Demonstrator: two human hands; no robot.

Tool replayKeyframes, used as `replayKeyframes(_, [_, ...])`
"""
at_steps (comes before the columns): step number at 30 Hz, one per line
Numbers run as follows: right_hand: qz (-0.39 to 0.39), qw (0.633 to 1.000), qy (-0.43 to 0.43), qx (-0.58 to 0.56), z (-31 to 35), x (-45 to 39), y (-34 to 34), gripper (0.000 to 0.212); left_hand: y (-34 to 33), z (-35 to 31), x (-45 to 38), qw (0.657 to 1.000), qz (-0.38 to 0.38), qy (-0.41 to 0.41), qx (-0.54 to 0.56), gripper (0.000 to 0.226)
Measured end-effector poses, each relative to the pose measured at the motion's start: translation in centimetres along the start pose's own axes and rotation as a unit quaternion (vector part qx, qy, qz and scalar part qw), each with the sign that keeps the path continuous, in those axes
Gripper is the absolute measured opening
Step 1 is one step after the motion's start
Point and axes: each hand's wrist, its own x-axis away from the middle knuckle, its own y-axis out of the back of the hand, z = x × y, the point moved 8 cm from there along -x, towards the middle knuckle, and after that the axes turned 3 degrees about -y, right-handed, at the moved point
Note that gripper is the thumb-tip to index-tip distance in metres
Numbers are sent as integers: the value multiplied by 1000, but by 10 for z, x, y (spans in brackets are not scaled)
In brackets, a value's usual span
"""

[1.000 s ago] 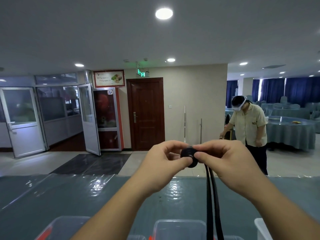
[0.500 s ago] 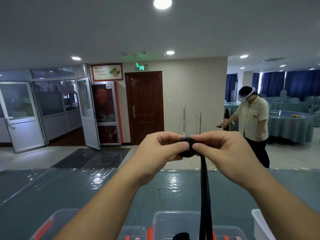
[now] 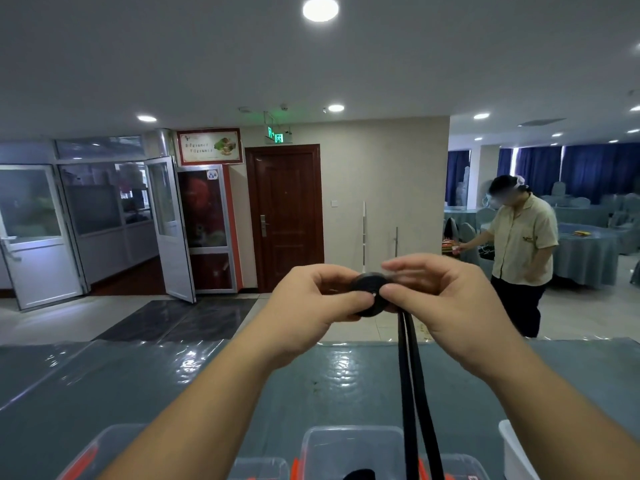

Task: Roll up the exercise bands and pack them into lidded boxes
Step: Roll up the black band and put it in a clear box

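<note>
I hold a black exercise band (image 3: 370, 293) at chest height, its upper end wound into a small tight coil. My left hand (image 3: 311, 306) pinches the coil from the left, thumb on its front face. My right hand (image 3: 446, 299) pinches it from the right, with the upper fingers blurred over the top. The unrolled part of the band (image 3: 412, 393) hangs straight down as two strands and runs out of the bottom of the view. Clear plastic boxes (image 3: 349, 448) with orange latches stand on the table below, one holding something dark.
A grey-blue table (image 3: 138, 382) under shiny plastic film stretches in front of me. Another clear box (image 3: 104, 448) sits at the lower left, a white container edge (image 3: 512, 448) at the lower right. A person (image 3: 519, 251) stands beyond the table to the right.
The coil has stayed between my hands while my right fingers shifted over its top. The hanging part now shows as two strands. The person at the right bent over further.
</note>
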Motion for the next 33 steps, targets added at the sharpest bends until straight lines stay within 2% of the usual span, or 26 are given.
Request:
replayKeyframes(3, [-62, 994, 9, -95, -1, 2, 3, 22, -6, 1, 1, 987, -53, 13, 153, 23])
replayKeyframes(5, [-61, 994, 7, -90, -1, 2, 2, 25, -11, 10, 1, 975, -72, 30, 206, 23])
replayKeyframes(7, [-47, 998, 0, -52, -1, 1, 3, 25, -11, 14, 1, 982, -70, 35, 174, 22])
replayKeyframes(10, [3, 999, -9, 31, 0, -2, 2, 25, -7, 9, -1, 998, -28, 35, 45, 17])
replayKeyframes(11, [13, 999, -9, 47, 2, -2, 0, 25, -5, 8, -2, 998, -21, 38, 44, 16])
replayKeyframes(15, [-53, 998, 27, -18, 7, -2, 5, 22, -7, 7, -3, 981, -44, 56, 180, 21])
replayKeyframes(18, [-56, 997, 27, -52, 3, 2, 2, 29, -13, 16, 0, 960, -68, 76, 262, 24])
replayKeyframes(24, [21, 999, 10, 27, 6, -4, -1, 30, -8, 8, -5, 989, -32, 62, 132, 17])
replayKeyframes(27, [-34, 999, 34, -3, 7, -4, 6, 24, -8, 3, -6, 981, -51, 52, 180, 20])
replayKeyframes(30, [-51, 996, 36, -59, 3, 1, 7, 26, -10, 8, -6, 965, -67, 61, 246, 26])
replayKeyframes(33, [-19, 999, 23, -14, -2, 0, 5, 26, -8, 11, -5, 981, -37, 70, 179, 23])
